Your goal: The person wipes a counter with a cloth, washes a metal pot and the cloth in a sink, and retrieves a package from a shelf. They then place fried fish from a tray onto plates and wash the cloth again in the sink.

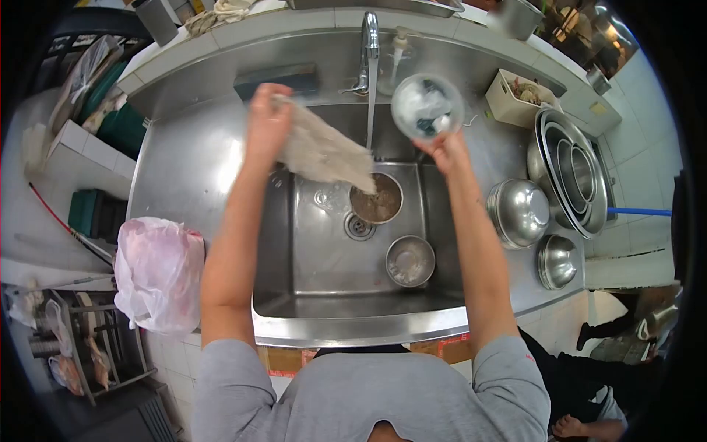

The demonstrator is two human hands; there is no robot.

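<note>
My left hand is closed on a beige cloth, which hangs to the right over the sink's back edge. Closed on the rim of a clear round container is my right hand; something white and dark shows inside the container. Water runs from the faucet between my hands. Below, in the steel sink, a metal bowl with brownish water sits beside the drain, partly behind the cloth's tip. A smaller metal bowl lies at its lower right.
Stacked metal bowls and large nested basins stand on the right. A beige bin is behind them. At the left edge sits a filled pink-white plastic bag. Another person's hand shows at lower right.
</note>
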